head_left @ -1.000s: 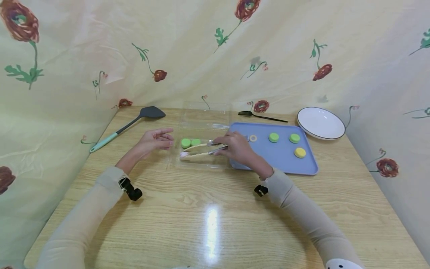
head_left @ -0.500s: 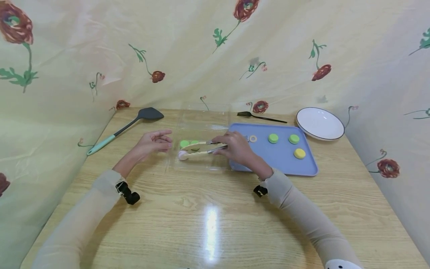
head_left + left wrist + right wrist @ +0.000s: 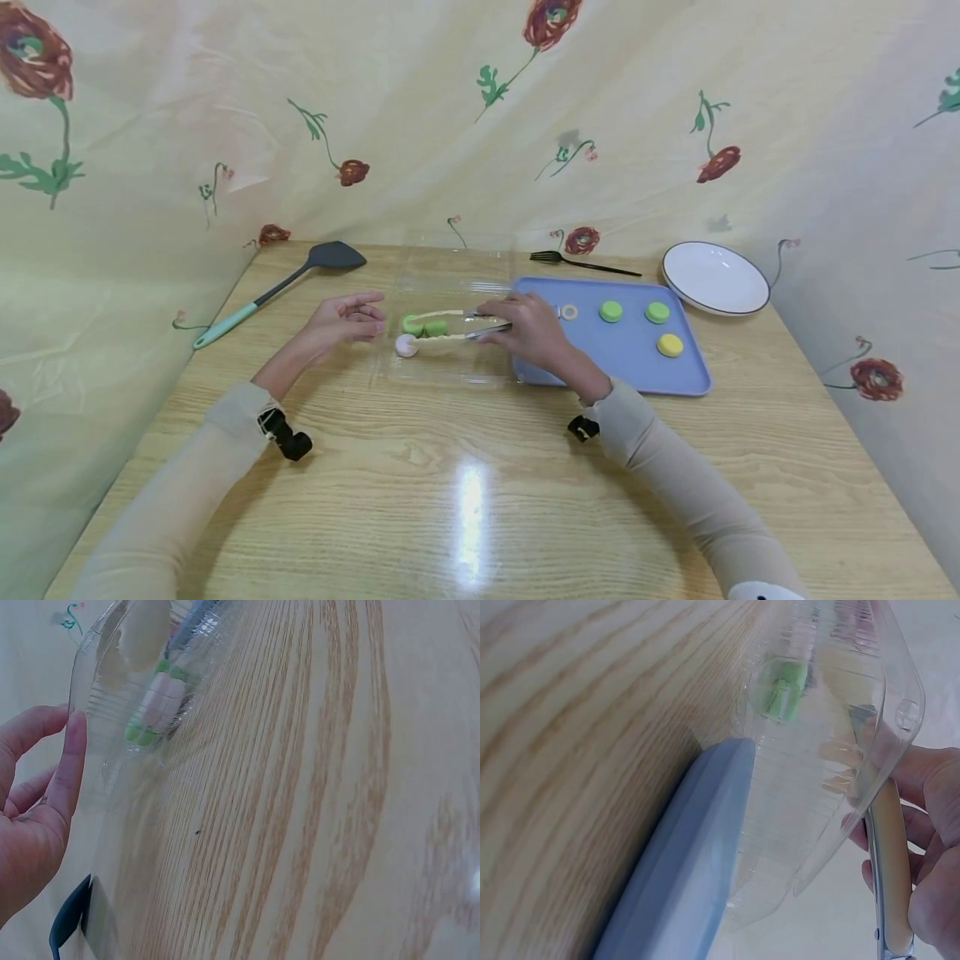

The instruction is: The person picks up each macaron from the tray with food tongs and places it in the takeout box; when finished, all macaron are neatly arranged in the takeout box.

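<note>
My right hand (image 3: 525, 327) grips a pair of tongs (image 3: 446, 337) with silver handles and cream arms. The tongs' arms reach left, spread apart, into a clear plastic container (image 3: 465, 375) whose lid stands raised behind. At its left end lie a pale lilac macaron (image 3: 407, 345) and two green macarons (image 3: 435, 328). One tong tip overlaps the left green macaron, the other the lilac one's upper edge. My left hand (image 3: 341, 322) is beside the container's left end, fingers loosely extended. In the left wrist view its fingertips (image 3: 75, 724) are right at the clear wall.
Right of the container lies a blue tray (image 3: 600, 367) with two green macarons (image 3: 657, 312), a yellow macaron (image 3: 670, 345) and a small ring (image 3: 569, 312). Behind it are a black fork (image 3: 585, 263) and a white plate (image 3: 716, 279). A spatula (image 3: 285, 287) lies at the left.
The tongs' tips have shifted up from the lilac macaron, which now shows more fully and sits slightly further left. The right green macaron looks turned. The left hand has barely moved.
</note>
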`<state>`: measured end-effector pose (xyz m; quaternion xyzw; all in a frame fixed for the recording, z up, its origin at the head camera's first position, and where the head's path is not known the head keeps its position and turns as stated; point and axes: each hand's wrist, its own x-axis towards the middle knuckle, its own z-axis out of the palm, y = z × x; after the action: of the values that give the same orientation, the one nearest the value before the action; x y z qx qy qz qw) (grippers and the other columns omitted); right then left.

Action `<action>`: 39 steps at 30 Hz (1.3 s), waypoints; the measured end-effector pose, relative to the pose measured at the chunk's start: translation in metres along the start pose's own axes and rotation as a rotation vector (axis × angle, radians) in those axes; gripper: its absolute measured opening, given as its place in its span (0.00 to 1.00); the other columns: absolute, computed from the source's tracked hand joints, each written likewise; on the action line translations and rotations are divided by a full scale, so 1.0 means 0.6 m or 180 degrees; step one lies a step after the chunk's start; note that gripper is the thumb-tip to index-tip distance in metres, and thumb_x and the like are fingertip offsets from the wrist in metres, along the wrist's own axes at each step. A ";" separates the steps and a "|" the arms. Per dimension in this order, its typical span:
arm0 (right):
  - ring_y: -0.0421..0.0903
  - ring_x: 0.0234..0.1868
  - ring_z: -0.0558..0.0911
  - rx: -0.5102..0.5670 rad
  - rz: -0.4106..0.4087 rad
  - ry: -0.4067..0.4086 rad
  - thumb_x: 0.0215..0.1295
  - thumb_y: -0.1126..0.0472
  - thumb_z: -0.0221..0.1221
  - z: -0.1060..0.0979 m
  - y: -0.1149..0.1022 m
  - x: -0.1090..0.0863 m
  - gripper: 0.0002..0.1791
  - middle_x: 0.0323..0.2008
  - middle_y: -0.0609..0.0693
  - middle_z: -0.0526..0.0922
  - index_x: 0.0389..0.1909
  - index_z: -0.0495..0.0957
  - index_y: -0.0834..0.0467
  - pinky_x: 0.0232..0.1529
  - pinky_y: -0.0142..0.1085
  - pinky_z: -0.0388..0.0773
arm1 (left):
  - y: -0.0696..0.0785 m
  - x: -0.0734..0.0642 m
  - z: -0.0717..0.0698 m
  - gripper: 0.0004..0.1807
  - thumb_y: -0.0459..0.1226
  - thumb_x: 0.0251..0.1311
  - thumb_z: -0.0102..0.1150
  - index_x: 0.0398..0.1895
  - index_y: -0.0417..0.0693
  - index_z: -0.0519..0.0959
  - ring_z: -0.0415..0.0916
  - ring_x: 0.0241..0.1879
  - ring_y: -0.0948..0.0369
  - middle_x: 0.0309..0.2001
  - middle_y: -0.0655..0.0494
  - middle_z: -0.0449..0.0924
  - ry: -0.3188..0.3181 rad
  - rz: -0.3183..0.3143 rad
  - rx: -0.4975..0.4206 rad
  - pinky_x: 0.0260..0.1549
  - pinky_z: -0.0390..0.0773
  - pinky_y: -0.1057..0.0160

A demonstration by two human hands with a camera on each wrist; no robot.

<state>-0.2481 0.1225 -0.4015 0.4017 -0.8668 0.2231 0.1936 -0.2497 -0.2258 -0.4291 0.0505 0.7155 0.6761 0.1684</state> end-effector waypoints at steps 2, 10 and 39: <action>0.50 0.34 0.83 0.0019 -0.0022 0.0015 0.49 0.55 0.78 -0.002 0.000 -0.001 0.23 0.40 0.53 0.91 0.46 0.88 0.59 0.37 0.46 0.80 | 0.001 -0.001 0.001 0.38 0.27 0.67 0.61 0.78 0.34 0.58 0.82 0.42 0.68 0.47 0.55 0.78 -0.0016 0.0011 0.0005 0.45 0.88 0.67; 0.52 0.33 0.82 0.0098 0.0015 -0.0046 0.52 0.53 0.77 -0.011 0.004 -0.007 0.24 0.41 0.54 0.90 0.49 0.87 0.60 0.28 0.40 0.80 | 0.000 -0.001 0.001 0.37 0.26 0.67 0.61 0.78 0.36 0.59 0.82 0.42 0.67 0.48 0.55 0.77 -0.0004 -0.0018 0.0015 0.45 0.88 0.67; 0.56 0.32 0.80 -0.0536 0.0307 0.0397 0.44 0.48 0.80 -0.111 0.088 -0.067 0.46 0.46 0.63 0.85 0.64 0.74 0.62 0.21 0.47 0.78 | -0.002 -0.002 0.001 0.37 0.27 0.68 0.60 0.77 0.33 0.58 0.83 0.42 0.67 0.47 0.55 0.78 -0.0039 0.0076 0.0044 0.43 0.87 0.69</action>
<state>-0.2545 0.2136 -0.3796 0.3272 -0.8871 0.1830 0.2692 -0.2482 -0.2258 -0.4299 0.0644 0.7185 0.6728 0.1643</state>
